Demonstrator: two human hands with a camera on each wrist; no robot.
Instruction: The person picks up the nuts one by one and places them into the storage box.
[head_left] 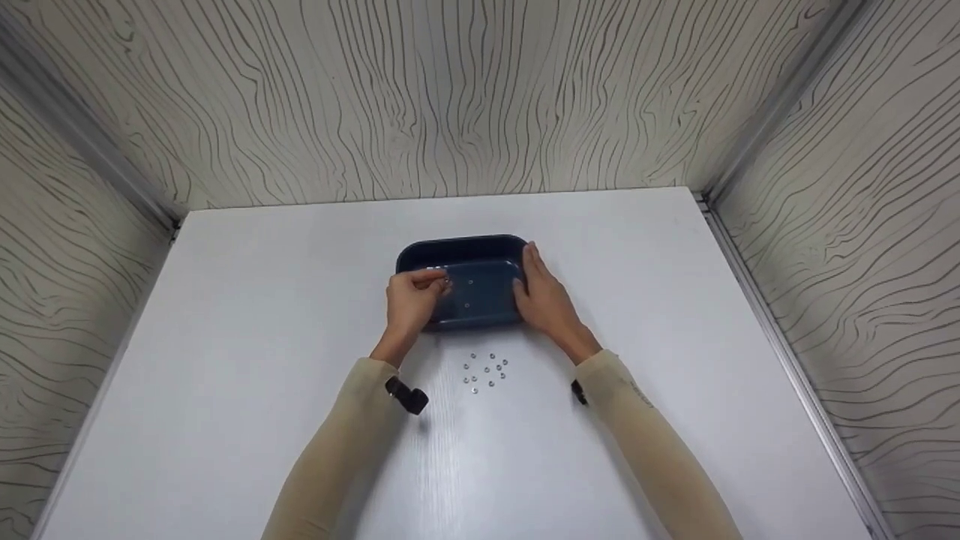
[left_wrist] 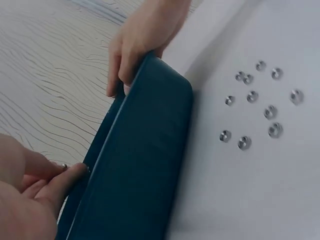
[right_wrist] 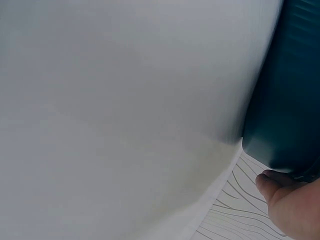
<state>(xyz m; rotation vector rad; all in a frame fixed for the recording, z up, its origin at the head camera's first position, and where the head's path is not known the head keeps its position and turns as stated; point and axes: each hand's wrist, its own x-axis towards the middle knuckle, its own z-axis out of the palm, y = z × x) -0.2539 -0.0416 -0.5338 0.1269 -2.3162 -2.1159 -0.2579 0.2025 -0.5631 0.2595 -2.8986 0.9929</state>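
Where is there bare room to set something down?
Bare white table lies left of the left hand, right of the right hand, and, more narrowly, between the blue tray and back wall. Small metal rings crowd the tray's near side.

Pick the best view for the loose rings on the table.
Left wrist: the rings appear largest there, with their centre holes visible. The head view shows the cluster unobstructed on the near side of the tray, but each ring is tiny. The right wrist view has none in frame.
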